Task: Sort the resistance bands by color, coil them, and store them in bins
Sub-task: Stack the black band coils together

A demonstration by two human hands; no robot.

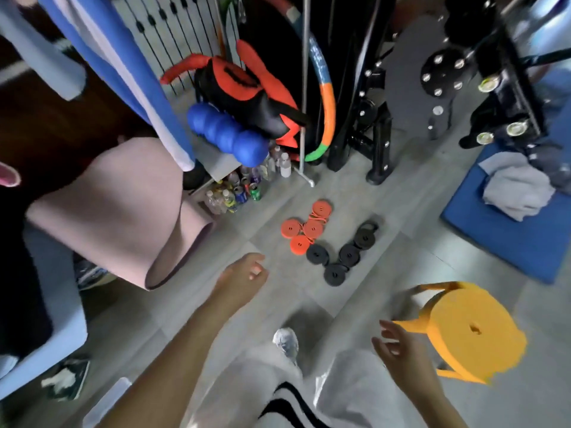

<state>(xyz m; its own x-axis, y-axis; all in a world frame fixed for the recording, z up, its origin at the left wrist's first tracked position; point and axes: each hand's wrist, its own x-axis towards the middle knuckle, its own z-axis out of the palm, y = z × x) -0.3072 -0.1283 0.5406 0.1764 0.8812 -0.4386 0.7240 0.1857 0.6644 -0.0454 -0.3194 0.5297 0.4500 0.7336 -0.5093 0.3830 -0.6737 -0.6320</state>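
Several coiled orange resistance bands (306,228) lie grouped on the grey floor, one with loose loops around it. Right beside them lie several coiled black bands (343,253), also in a cluster. My left hand (244,278) hovers above the floor, left of the black coils, with fingers loosely curled and nothing in it. My right hand (398,347) is lower right, next to a yellow stool (466,329), fingers spread and holding nothing. A clear plastic bin (106,403) shows partly at the bottom left.
A rolled pink mat (123,211) lies to the left. Bottles and cans (244,186) stand behind the bands. A black weight rack (380,125) and a hoop stand at the back. A blue mat with grey cloth (509,230) lies right. My shoe (285,341) is below.
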